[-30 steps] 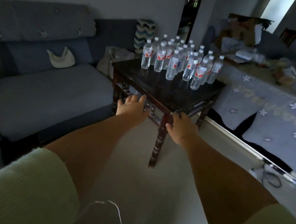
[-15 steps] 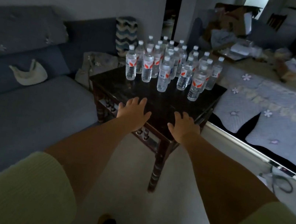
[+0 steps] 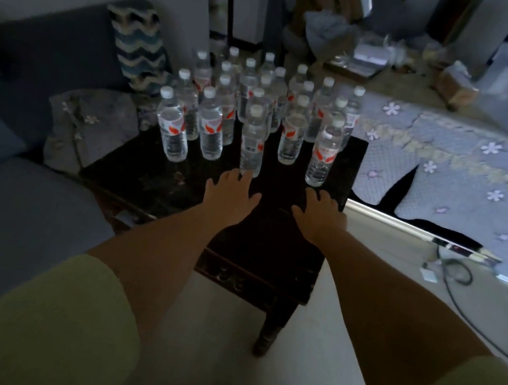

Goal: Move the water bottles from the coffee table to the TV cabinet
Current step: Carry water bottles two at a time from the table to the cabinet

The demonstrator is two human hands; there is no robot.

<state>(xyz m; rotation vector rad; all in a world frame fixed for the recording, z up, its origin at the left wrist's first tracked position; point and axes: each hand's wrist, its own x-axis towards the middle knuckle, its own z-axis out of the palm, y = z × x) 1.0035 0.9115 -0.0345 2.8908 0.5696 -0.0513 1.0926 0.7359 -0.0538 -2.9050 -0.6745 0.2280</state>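
Head cam: both hands have slid forward from the near edge of the coffee table (image 3: pixel 159 190) and are now right up at the front row of water bottles (image 3: pixel 254 116). Left hand (image 3: pixel 230 197), fingers spread and empty, fingertips almost at the middle front bottle (image 3: pixel 252 145). Right hand (image 3: pixel 320 216), also spread, just short of the right front bottle (image 3: pixel 323 156). Grabbing looks imminent, nothing lifted yet. TV cabinet isn't in view, and it's dim and blurry, so actual contact is hard to call.
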